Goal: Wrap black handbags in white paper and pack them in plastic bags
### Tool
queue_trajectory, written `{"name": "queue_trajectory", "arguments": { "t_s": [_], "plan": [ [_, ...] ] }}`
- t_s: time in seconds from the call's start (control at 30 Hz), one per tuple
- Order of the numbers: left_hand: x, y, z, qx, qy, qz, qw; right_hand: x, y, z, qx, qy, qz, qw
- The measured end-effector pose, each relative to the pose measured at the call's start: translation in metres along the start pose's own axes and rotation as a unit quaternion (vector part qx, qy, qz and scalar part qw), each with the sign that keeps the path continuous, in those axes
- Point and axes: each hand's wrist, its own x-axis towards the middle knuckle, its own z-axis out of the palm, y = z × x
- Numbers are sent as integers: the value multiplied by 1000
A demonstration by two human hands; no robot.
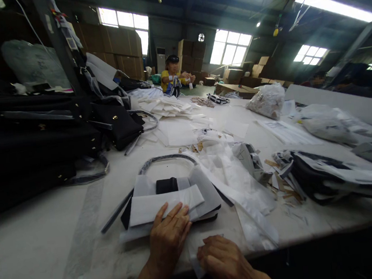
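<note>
A black handbag [125, 218] lies on the table in front of me, mostly covered by white wrapping sheets. Its wrapped handle [166, 158] arches away from me. A small black piece [166, 185] shows between the sheets. My left hand [171, 228] rests with fingers outstretched on a folded white foam sheet [142, 210] on top of the bag. Nearer the table edge, the curled fingers of my right hand [223, 260] close on a thin translucent sheet [195, 257]; its far part is hidden under the hand.
Black bags [25, 144] are piled at the left. Crumpled white wrapping [242, 195], a tape dispenser [250, 159] and another wrapped black bag [331, 176] lie to the right. White sheets [172, 107] are stacked farther back. A co-worker [170, 76] sits beyond the table.
</note>
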Motion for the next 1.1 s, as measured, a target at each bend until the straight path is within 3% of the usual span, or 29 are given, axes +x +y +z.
{"name": "queue_trajectory", "arguments": {
  "t_s": [0.27,0.33,0.43,0.53,0.67,0.77,0.9,1.1],
  "plan": [
    [0,2,-1,21,7,2,1000,1,-2,9,-37,-22,-48,998],
    [-1,2,-2,20,7,1,1000,16,-6,-4,6,-36,-55,998],
    [-1,2,-3,21,8,4,1000,51,-8,-39,63,-49,41,996],
    [-1,1,-4,28,14,8,999,78,6,-63,27,-65,94,993],
    [0,0,-5,38,23,9,999,83,37,-55,-44,-179,86,979],
    [-1,-2,-6,74,-7,22,997,76,53,-43,-49,-212,102,971],
    [-10,-10,-6,187,-72,39,979,74,57,-41,-35,-193,118,974],
    [-18,-28,-9,275,-115,80,951,73,59,-33,-39,-91,102,990]
  ]
}}
